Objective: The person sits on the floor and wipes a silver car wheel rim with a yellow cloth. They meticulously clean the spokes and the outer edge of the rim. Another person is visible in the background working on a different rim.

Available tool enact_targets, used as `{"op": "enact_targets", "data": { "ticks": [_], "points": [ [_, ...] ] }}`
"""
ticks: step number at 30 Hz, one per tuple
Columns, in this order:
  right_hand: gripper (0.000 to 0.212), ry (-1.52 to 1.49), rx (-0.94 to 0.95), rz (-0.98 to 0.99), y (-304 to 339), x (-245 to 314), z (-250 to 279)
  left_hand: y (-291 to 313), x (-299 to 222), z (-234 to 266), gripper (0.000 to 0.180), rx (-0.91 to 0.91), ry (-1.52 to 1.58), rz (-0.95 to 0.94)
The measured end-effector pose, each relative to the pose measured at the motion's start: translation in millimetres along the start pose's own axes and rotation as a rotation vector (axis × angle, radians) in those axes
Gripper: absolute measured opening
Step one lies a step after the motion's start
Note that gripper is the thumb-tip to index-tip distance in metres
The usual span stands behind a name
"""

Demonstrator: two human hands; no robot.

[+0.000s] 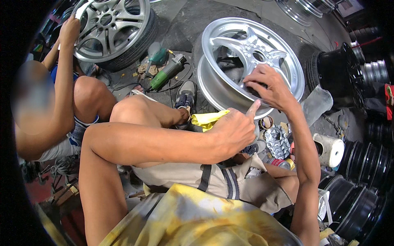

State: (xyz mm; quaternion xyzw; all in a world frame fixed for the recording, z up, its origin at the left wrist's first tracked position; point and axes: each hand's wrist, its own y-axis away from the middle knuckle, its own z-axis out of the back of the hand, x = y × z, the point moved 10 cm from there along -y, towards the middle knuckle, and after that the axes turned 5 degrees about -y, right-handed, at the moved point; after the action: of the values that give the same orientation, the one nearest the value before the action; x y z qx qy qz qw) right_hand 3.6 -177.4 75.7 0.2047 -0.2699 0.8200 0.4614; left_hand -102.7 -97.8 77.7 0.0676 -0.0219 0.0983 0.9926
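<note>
A silver alloy wheel rim [213, 88] leans in front of me, its spoked face tilted up. My left hand [236, 130] is closed round a folded yellow cloth [207, 119], which sticks out past the knuckles. Its index finger stretches out to the lower edge of the rim. Over the near part of the same rim, my right hand [269, 88] has its fingers bent in toward the spokes. Something dark shows between thumb and fingers; I cannot make out whether it is a held piece or a gap in the wheel.
A green angle grinder [168, 71] and a teal power tool [156, 55] lie on the floor. Left of me a co-worker's hand [69, 30] is at another wheel with a tyre [117, 28]. Black rims [361, 164], a white container [328, 149] and a crumpled silver piece [278, 141] stand at right.
</note>
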Motion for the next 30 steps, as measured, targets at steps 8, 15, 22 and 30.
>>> {"op": "enact_targets", "data": {
  "ticks": [8, 15, 22, 30],
  "points": [
    [0.015, -0.045, 0.025, -0.059, -2, 0, -1, 2, -2, 6, 0.018, 0.007, -0.039, -0.011],
    [0.014, -0.038, 0.049, -0.042, -5, 4, -8, 1, -2, 0, 0.018, 0.034, -0.017, 0.008],
    [0.016, -0.087, 0.045, -0.097, -1, -5, -4, 1, 0, 3, 0.017, 0.025, -0.017, 0.002],
    [0.015, -0.115, 0.005, -0.134, -2, -8, 0, 1, -1, 1, 0.017, 0.029, -0.028, -0.010]
  ]
}}
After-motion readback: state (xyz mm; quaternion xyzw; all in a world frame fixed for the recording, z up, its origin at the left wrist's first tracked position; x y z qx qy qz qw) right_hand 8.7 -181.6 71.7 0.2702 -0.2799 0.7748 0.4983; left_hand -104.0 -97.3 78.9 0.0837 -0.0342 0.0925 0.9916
